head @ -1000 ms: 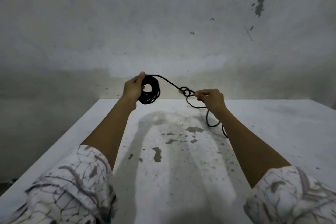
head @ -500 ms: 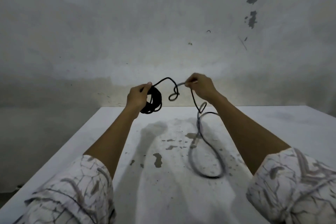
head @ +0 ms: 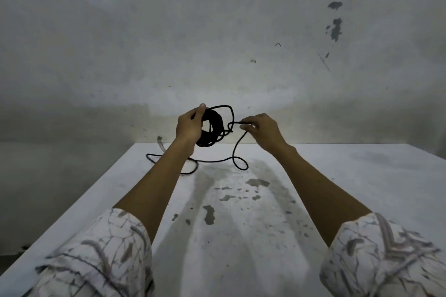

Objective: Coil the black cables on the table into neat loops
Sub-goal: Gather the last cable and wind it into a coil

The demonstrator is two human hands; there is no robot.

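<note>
Coiling is well along on the one black cable (head: 237, 149) in view: most of it sits as a thick bundle of loops (head: 212, 129) held up above the far end of the white table (head: 362, 176), while a loose tail drops from the hands, curls into a small loop on the tabletop and runs off toward the table's far left edge behind the left forearm. The left hand (head: 189, 125) is clenched around the near side of the bundle, thumb on top. The right hand (head: 261, 129) pinches the free strand just beside the bundle, where a small kink or twist shows between the two hands. To do this turn well, I judge the right hand should let the strand roll between its fingertips so that kink works out before the next wrap is laid, then bring the strand round at the same size as the existing loops and tuck it under the left thumb, rather than pulling it tight across the bundle. The tail on the table should be drawn in gently so it does not snag. Count: one cable, one bundle, two hands, one table; no second cable is visible.
</note>
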